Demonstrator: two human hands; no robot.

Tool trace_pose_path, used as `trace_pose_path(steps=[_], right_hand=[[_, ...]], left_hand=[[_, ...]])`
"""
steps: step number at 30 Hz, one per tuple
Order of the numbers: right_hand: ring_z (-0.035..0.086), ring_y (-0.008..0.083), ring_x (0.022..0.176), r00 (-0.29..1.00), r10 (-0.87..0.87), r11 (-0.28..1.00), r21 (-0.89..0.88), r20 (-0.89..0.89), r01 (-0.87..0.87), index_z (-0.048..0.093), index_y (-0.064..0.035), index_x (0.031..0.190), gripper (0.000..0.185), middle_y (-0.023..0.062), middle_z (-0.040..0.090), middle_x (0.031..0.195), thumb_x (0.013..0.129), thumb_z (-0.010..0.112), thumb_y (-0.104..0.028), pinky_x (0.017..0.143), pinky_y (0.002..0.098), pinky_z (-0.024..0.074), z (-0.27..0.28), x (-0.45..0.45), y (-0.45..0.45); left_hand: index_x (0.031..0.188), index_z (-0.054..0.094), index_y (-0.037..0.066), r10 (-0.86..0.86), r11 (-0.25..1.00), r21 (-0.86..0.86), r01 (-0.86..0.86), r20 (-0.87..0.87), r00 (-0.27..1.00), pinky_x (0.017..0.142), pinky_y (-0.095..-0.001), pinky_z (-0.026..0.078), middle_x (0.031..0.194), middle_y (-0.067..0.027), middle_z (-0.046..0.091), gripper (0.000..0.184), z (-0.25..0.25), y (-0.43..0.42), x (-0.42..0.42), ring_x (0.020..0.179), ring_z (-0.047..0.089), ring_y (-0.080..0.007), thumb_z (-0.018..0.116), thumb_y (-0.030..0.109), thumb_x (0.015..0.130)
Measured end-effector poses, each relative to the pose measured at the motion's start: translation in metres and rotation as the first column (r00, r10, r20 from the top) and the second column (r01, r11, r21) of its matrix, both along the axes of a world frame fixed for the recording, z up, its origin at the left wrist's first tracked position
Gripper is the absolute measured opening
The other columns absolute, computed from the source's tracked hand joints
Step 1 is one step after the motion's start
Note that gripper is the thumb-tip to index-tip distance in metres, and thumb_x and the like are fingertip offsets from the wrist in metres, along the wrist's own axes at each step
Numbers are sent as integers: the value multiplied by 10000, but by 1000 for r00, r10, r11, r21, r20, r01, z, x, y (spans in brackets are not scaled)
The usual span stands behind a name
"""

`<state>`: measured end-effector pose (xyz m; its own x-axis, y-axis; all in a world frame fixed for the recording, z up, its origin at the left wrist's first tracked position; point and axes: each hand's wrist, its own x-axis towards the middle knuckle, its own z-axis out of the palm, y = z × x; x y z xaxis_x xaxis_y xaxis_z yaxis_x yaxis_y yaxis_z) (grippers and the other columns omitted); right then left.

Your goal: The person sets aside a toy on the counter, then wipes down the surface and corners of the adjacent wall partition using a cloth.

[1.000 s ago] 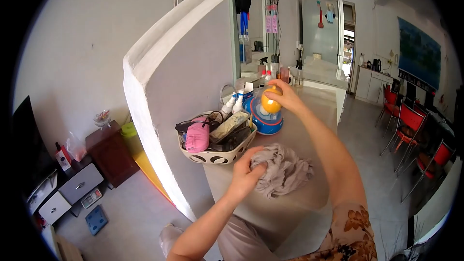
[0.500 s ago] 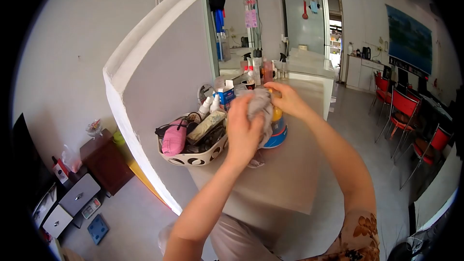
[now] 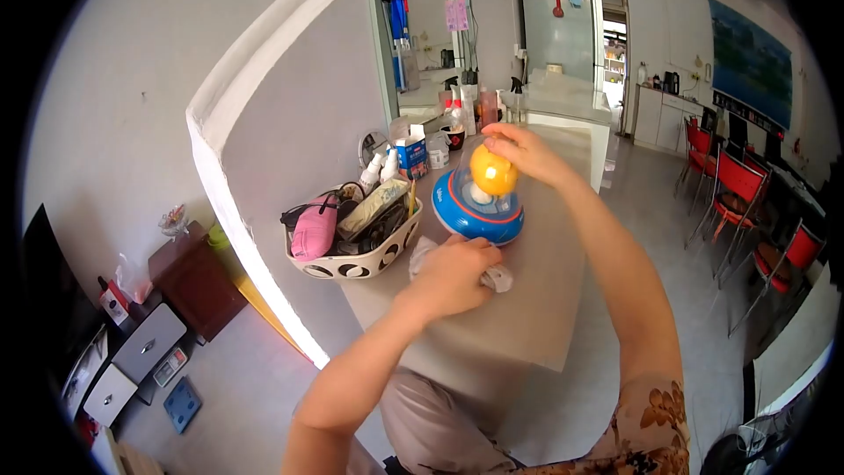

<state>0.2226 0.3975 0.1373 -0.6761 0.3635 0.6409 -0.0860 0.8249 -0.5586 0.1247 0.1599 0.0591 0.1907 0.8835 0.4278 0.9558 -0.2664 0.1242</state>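
A round toy with a blue base (image 3: 466, 216) stands tilted on the table (image 3: 527, 299). The yellow ball (image 3: 493, 171) at its top is gripped by my right hand (image 3: 526, 156), fingers curled over its far side. Just in front of the base, my left hand (image 3: 455, 276) is closed on a crumpled pale grey cloth (image 3: 498, 279), pressed down near the tabletop. Parts of the cloth stick out on both sides of the hand; the rest is hidden under it.
Left of my hands is a cream basket (image 3: 387, 255) holding a pink pouch (image 3: 315, 230) and other small items. Behind it are white bottles, a blue box (image 3: 411, 155) and a spray bottle (image 3: 517, 101). A low wall (image 3: 290, 149) borders the table's left side; red chairs (image 3: 740, 174) stand at right.
My left hand has moved down with the cloth from the toy's upper part to in front of its base. The yellow ball and blue base now show, with the base tipped.
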Motion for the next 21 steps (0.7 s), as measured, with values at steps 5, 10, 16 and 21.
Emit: trace_pose_path(steps=[5, 10, 16, 21], right_hand=[[624, 142, 1077, 1000, -12, 922, -387, 5, 13, 599, -146, 1337, 419, 39, 655, 1199, 996, 569, -386, 836, 323, 544, -1, 27, 7], [586, 183, 1195, 967, 72, 883, -435, -246, -177, 551, -136, 1398, 425, 54, 605, 1309, 1040, 476, -352, 961, 397, 519, -30, 54, 59], [572, 238, 1248, 885, 42, 664, -649, -464, -372, 483, -109, 1461, 503, 75, 561, 1404, 1034, 437, -373, 1032, 421, 480, -52, 78, 59], [569, 254, 1263, 820, -33, 561, -689, -572, -459, 521, -113, 1429, 560, 79, 580, 1400, 1011, 439, -477, 1051, 435, 459, -82, 82, 86]], left_hand=[[1083, 701, 97, -61, 997, 45, 58, 67, 996, 859, -436, 500, 1110, -64, 644, 422, 6, -31, -11, 1073, 577, -327, 785, 343, 751], [1061, 714, 40, -145, 987, 126, 103, 389, 910, 840, -394, 503, 1014, -115, 662, 411, 4, -26, -13, 1006, 623, -306, 708, 414, 893], [1141, 649, -7, -49, 987, 147, -63, 653, 756, 779, -315, 518, 1002, -96, 669, 231, 10, 12, -22, 869, 623, -152, 625, 134, 960], [1213, 637, 26, -88, 980, 176, -93, 804, 588, 775, -310, 533, 1107, -88, 654, 300, 0, 84, -40, 896, 645, -177, 645, 69, 916]])
